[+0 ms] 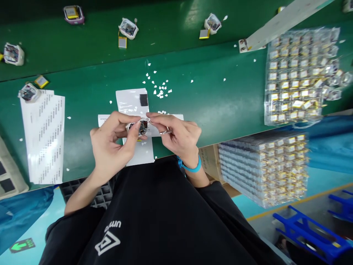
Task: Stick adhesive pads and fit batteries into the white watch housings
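Observation:
My left hand [114, 138] is closed around a small white device housing [143, 127], its thumb lying over the front. A circuit board with dark and red parts shows inside the housing. At the housing's right edge, the thumb and forefinger of my right hand [178, 133] are pinched together. Whatever lies between those fingertips is too small to make out. A thin metallic band [165, 131] shows at the right fingers. Below the hands lie white sheets [129, 96], one bearing a black ribbed patch [143, 99].
Small white tear-shaped pieces [161, 91] are scattered across the green bench [215, 95]. Open housings with batteries [128, 28] sit along the far strip. Printed sheets [45, 140] lie left. A clear tray of batteries [294, 75] lies right, near a slanted post [281, 27]. Stacked trays [264, 165] stand below.

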Tool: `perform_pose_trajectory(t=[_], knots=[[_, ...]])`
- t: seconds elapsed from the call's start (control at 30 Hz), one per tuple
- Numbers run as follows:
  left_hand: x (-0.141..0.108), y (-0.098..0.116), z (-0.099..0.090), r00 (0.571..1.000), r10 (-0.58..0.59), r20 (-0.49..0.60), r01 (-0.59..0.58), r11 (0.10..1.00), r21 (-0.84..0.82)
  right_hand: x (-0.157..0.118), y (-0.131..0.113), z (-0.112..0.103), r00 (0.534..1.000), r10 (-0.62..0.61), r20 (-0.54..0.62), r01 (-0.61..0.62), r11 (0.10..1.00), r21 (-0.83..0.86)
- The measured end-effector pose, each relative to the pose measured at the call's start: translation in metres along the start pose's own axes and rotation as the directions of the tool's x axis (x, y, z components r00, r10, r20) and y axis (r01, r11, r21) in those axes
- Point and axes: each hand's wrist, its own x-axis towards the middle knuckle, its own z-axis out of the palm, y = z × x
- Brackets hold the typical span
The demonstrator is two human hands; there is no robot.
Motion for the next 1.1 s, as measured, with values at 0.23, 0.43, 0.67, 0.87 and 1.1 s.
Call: perform_pose_trajectory(t=[0.23, 0.43, 0.67, 0.87, 1.1], knots=[[0.000, -0.001, 0.001, 0.999, 0.044, -0.026, -0.044, 0.999, 0.007, -0.001, 0.001, -0.003, 0.997, -0.055, -0.052, 0.052, 0.997, -0.050], [-0.001, -0.002, 0.003, 0.996, 0.092, 0.001, -0.092, 0.995, 0.043, 0.003, -0.003, -0.003, 0.990, -0.142, -0.023, 0.138, 0.984, -0.113], [-0.008, -0.005, 0.007, 0.996, 0.084, 0.001, -0.084, 0.996, -0.041, 0.005, -0.009, -0.009, 0.993, -0.112, 0.045, 0.117, 0.986, -0.117], [-0.010, -0.008, 0.008, 0.990, 0.109, -0.092, -0.115, 0.991, -0.066, 0.006, -0.019, -0.017, 0.979, 0.075, 0.191, -0.074, 0.997, -0.013], [-0.015, -0.015, 0.009, 0.976, 0.185, -0.111, -0.177, 0.981, 0.078, 0.015, -0.032, -0.010, 0.851, 0.491, 0.185, -0.522, 0.827, 0.208]])
